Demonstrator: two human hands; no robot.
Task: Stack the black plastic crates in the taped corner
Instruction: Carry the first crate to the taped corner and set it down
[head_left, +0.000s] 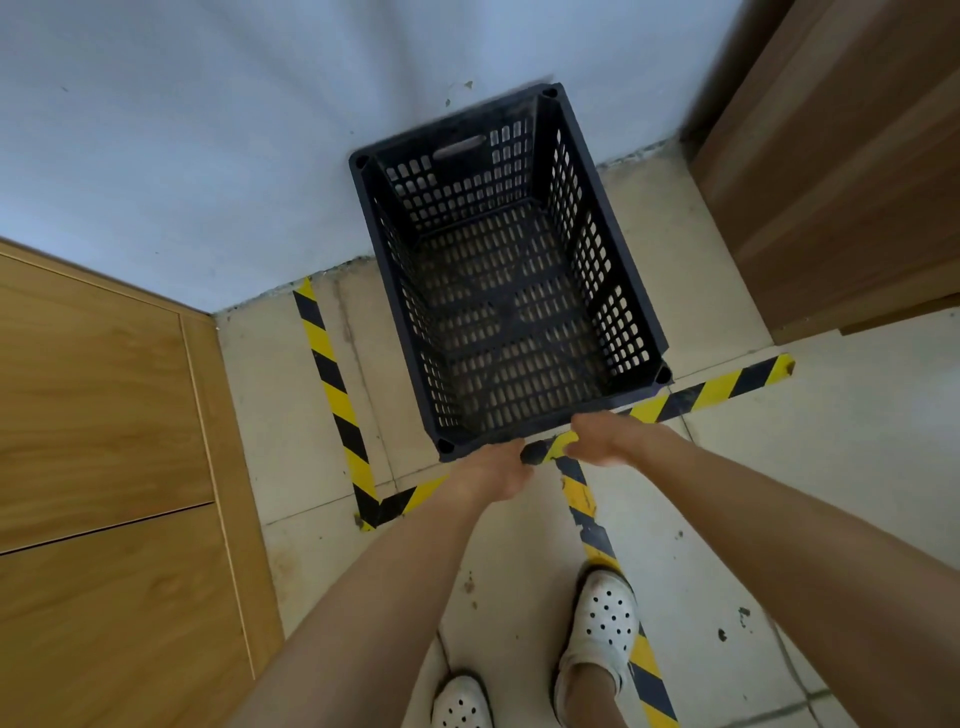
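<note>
With the left hand (496, 470) and right hand (605, 439) at the near rim of the perforated black plastic crate (511, 275), grip unclear, the person seems to be seating it inside the yellow-and-black striped floor tape (332, 374); another crate comes next.

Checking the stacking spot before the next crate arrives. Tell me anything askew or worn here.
The black perforated plastic crate sits slightly turned against the yellow-and-black striped floor tape, its near edge overhanging the front strip. The tape running toward the feet is scuffed and peeling. The white wall's base looks chipped.

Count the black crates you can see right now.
1. One black crate stands open-topped against the wall inside the striped floor tape, both hands at its near rim. Its depth may hide another crate beneath; I cannot tell.
</note>
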